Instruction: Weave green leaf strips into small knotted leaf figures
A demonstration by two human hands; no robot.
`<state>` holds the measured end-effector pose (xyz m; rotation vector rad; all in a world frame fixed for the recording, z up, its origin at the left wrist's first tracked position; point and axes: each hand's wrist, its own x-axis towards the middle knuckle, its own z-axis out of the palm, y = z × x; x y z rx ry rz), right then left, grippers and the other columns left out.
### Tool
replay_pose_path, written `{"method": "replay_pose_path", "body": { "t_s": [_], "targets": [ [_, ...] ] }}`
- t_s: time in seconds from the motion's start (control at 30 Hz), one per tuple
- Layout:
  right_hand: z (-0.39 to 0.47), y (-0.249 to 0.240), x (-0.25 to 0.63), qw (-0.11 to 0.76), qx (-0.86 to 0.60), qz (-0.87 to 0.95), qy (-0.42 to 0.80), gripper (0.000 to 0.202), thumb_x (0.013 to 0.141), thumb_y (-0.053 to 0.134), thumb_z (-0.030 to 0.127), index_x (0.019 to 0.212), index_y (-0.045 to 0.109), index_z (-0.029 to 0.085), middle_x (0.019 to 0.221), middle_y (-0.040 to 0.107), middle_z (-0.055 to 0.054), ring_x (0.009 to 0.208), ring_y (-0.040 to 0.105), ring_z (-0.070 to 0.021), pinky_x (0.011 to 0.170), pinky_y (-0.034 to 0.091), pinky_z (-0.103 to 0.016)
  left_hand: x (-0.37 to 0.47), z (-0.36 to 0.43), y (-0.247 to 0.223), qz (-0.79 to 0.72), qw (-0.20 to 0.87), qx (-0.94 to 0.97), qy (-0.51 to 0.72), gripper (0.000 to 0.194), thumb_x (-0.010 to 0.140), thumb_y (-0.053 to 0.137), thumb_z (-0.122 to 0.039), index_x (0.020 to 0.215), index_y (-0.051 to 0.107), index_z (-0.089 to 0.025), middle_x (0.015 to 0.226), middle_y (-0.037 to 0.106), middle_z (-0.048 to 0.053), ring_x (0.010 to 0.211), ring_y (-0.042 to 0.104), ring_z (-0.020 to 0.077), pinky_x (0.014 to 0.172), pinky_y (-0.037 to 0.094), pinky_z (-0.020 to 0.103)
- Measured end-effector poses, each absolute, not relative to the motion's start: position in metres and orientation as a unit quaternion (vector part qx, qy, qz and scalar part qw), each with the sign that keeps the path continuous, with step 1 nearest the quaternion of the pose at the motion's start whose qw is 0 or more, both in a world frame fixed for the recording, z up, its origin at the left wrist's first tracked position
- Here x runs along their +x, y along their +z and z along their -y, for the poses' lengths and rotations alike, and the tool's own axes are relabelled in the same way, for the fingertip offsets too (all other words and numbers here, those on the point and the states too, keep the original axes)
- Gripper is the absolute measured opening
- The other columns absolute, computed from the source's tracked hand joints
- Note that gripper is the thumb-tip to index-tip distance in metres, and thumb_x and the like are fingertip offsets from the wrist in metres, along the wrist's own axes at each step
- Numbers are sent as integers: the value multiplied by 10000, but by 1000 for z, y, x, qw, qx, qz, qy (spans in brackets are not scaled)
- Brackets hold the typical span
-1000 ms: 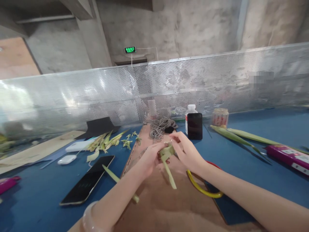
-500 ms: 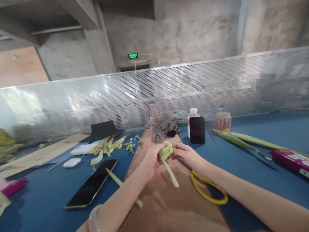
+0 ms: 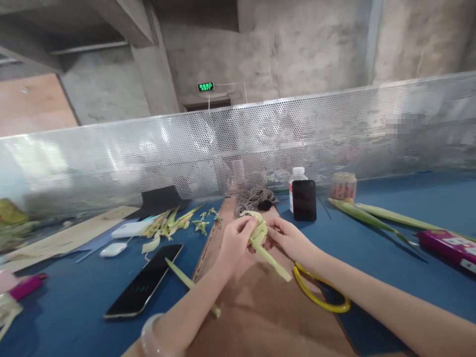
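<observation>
Between my hands is a small pale-green woven leaf piece (image 3: 260,232), with one flat strip sticking out toward me at lower right. My left hand (image 3: 235,240) pinches its left side, thumb on top. On its right side, the fingers of my right hand (image 3: 288,238) are bent and closed on it; the fingertips are partly hidden. Below my right wrist lie yellow scissor handles (image 3: 323,296), the blades hidden under the hand. A loose leaf strip (image 3: 182,274) runs beneath my left forearm.
A brown board (image 3: 256,317) lies on the blue table. To the left are a phone (image 3: 145,282), a white case (image 3: 113,249) and leaf scraps (image 3: 167,225). Grey cord (image 3: 255,198), a bottle (image 3: 298,173), a black phone-like slab (image 3: 304,201), a jar (image 3: 344,186) and long leaves (image 3: 372,215) lie beyond.
The woven piece has turned in my fingers; its loose strip now points further right. At its top left, a strip end now shows by my left thumb. Both hands keep hold.
</observation>
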<state>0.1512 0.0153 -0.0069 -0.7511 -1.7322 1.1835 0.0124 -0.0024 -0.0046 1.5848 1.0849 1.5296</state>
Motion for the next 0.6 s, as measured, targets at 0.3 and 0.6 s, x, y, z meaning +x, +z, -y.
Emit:
{"method": "replay_pose_path", "body": {
  "t_s": [0.3, 0.6],
  "targets": [
    [1, -10, 140, 384, -390, 610, 573, 127, 849, 317, 333, 788, 335, 223, 499, 469, 70, 291, 481, -115, 280, 388, -225, 16, 9, -1, -421, 240, 653, 583, 183, 762, 482, -288, 672, 590, -171, 562, 506, -10, 503, 436, 113, 470, 322, 202],
    [6, -7, 143, 454, -442, 693, 344, 184, 849, 322, 321, 706, 353, 208, 553, 433, 47, 368, 377, -66, 322, 325, -177, 16, 10, -3, -421, 224, 654, 588, 175, 769, 467, -284, 704, 589, -176, 652, 568, 10, 577, 494, 139, 528, 364, 209]
  ]
}}
